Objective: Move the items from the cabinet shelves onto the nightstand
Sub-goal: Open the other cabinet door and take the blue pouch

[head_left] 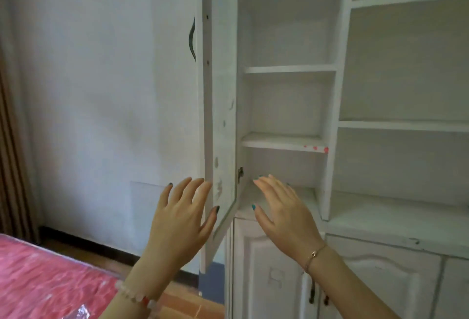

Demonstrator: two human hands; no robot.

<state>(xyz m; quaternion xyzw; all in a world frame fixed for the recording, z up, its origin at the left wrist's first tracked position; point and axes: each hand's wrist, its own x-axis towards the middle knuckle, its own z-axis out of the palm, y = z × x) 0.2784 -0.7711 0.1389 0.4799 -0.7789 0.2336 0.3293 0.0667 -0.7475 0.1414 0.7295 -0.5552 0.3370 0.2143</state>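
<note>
White paint, worn and spotted, covers the cabinet [337,105] and its open door [220,115], which stands edge-on between the two hands. The left hand [180,219] is spread wide, fingers up, just left of the door's lower edge, thumb close to or touching it; I cannot tell which. The right hand [281,212] is also spread and holds nothing, reaching over the ledge [304,196] below the lowest shelf [279,141]. That shelf has pink spots [316,148] on its front edge. The shelves in view are bare. A pink bed [43,278] lies lower left. Both wrists wear bracelets.
</note>
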